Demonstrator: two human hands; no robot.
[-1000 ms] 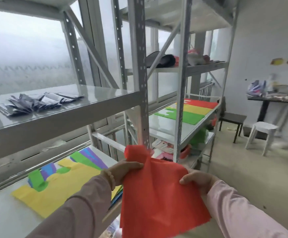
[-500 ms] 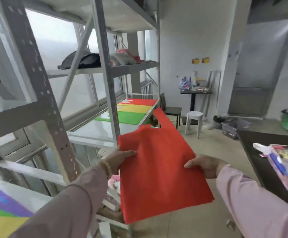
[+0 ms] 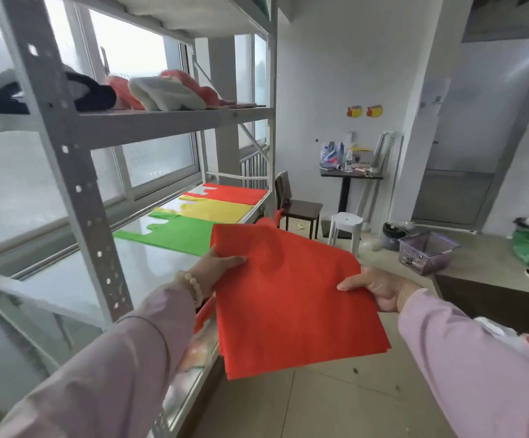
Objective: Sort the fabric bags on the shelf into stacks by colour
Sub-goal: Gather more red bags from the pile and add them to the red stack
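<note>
We see both hands gripping one flat red-orange non-woven fabric bag [image 3: 288, 298], which hangs in the air in front of the white metal shelving rack [image 3: 77, 172], just off its front edge and above the floor. The left hand [image 3: 217, 267] pinches the bag's left edge, thumb lying on top of the cloth and the fingers hidden beneath it; a pale bead bracelet [image 3: 192, 284] sits at that wrist. The right hand [image 3: 380, 287] clamps the right edge the same way, thumb over the fabric, so the two hands are well apart with the bag stretched between them and tilted, its far corner raised. Beyond the bag, on the glossy white middle shelf board [image 3: 124, 257], we find three flat piles lying side by side: a green fabric bag [image 3: 181, 233] nearest, a yellow fabric bag [image 3: 216, 210] touching it behind, and a red fabric bag [image 3: 238, 195] farthest. The shelf above carries a dark bundle [image 3: 92, 93] and white and pink soft items [image 3: 165, 93]. Farther off stand a dark wooden chair [image 3: 298, 207], a white plastic stool [image 3: 345, 227] and a purple mesh basket [image 3: 424, 251] on the floor.
</note>
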